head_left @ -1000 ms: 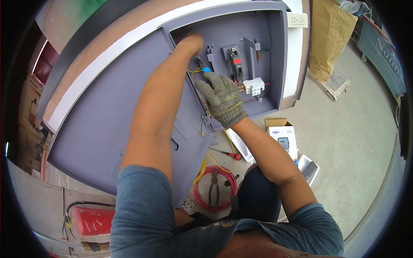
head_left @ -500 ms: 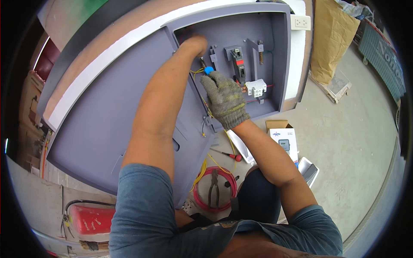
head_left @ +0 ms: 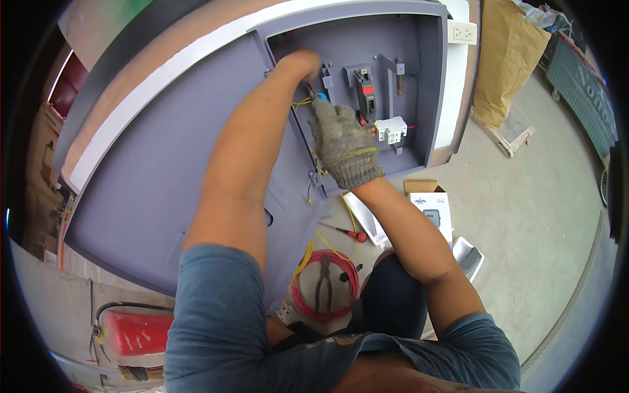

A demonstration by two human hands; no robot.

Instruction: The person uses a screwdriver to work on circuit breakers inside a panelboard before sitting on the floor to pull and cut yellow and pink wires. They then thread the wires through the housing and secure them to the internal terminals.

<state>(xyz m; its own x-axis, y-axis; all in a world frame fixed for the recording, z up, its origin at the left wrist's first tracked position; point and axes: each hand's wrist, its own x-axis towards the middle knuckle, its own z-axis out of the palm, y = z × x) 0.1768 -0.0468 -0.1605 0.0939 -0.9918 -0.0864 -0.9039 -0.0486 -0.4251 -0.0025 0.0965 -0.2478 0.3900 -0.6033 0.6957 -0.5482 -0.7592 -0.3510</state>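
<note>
My right hand [head_left: 342,141], in a grey knitted glove, is closed around a screwdriver [head_left: 319,97]. Its blue handle end shows past the fingers, and its shaft points up-left toward my left hand [head_left: 303,64]. That bare left hand reaches inside the grey metal electrical box [head_left: 429,98] at its left side; its fingers are hidden from me. Thin yellow wires [head_left: 303,103] run beside the screwdriver along the box's left edge. Right of the glove are a black circuit breaker [head_left: 365,95] and a white terminal block [head_left: 391,130], both inside the box.
The box's wide grey door [head_left: 151,177] hangs open on the left. On the floor are a coil of red wire [head_left: 357,288], pliers [head_left: 324,285], a red-handled screwdriver [head_left: 360,236] and a white carton [head_left: 432,213]. A fire extinguisher [head_left: 137,332] lies lower left; a brown paper sack [head_left: 508,59] stands right.
My gloved right hand has shifted slightly upward with the screwdriver, and less of the blue handle shows. My left hand stays inside the box. The camera view has shifted a little.
</note>
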